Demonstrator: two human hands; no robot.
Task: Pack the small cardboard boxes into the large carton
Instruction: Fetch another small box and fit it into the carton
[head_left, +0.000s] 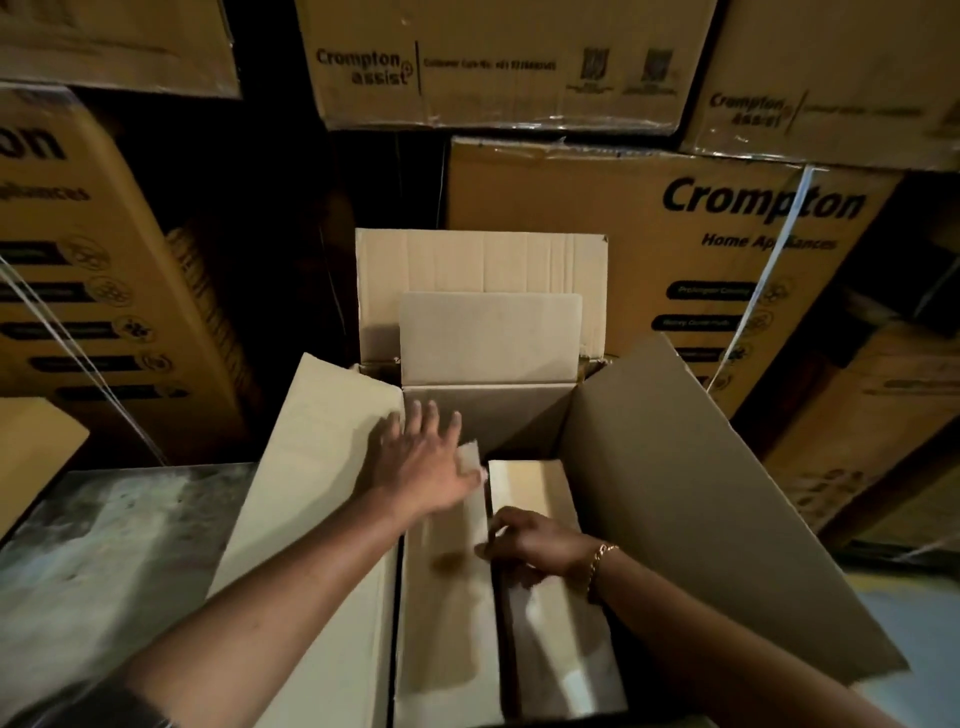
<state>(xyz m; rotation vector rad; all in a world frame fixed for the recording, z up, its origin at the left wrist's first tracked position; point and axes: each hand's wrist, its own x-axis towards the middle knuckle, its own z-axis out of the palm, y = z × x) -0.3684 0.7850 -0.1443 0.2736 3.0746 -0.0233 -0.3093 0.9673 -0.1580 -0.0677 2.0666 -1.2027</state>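
Two bare forearms are seen nearest the lens, reaching forward and down into a large carton (691, 499) of plain brown corrugated card. Four flaps are counted on it: a pale left flap (311, 467) laid outward, a darker right flap standing up and outward, a far flap upright, and a smaller far inner flap (488, 338) with rounded corners in front of that.

Inside the carton, two small cardboard boxes are seen, long and narrow, smooth and pale, laid side by side lengthwise with a dark gap between them. The left small box (447, 597) is set against the carton's left wall and bears a dark smudge on its top; the right small box (540, 519) lies just beside it.

The left hand (426, 462) is held palm down with fingers spread wide, flat over the far end of the left small box and the edge of the left flap; nothing is gripped by it. The right hand (530, 540) is bent at the wrist, fingers loosely curled on the top of the right small box at the gap; whether the box is actually gripped cannot be told. A gold chain bracelet (600, 564) is worn on that wrist.

Printed brown cartons marked "Crompton" (758, 202) are stacked behind, some bound with white strapping. A mottled grey surface (104, 545) is seen at left.
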